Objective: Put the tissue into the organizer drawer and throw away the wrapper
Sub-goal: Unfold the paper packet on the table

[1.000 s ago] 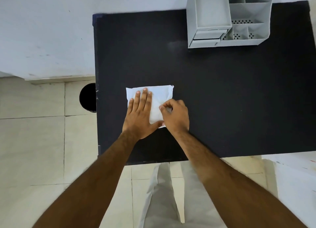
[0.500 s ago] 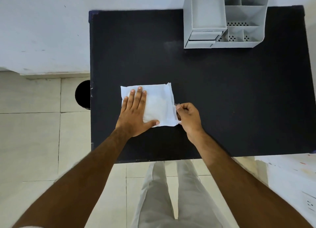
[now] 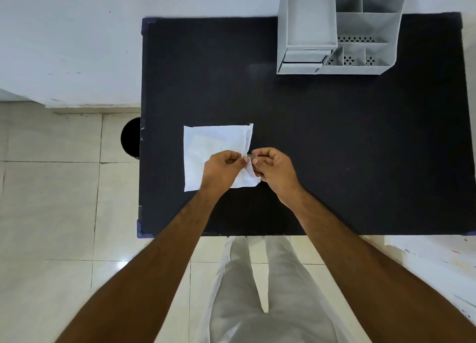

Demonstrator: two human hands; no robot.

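White and flat, the tissue packet [image 3: 206, 149] lies on the black table [image 3: 334, 149], mostly to the left of and beyond both hands. The left hand [image 3: 221, 169] and right hand [image 3: 274, 169] meet at its right edge, each pinching the wrapper there, thumbs nearly touching. That seam runs away from the person, so a tear would likely open along it. The organizer [image 3: 334, 33] stands well beyond the right hand; a dark bin [image 3: 130, 136] sits left of the left hand.

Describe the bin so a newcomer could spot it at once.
Start at the black table and follow its left edge to the middle. The bin stands on the floor there, half hidden by the tabletop. It is the only round black thing among pale tiles.
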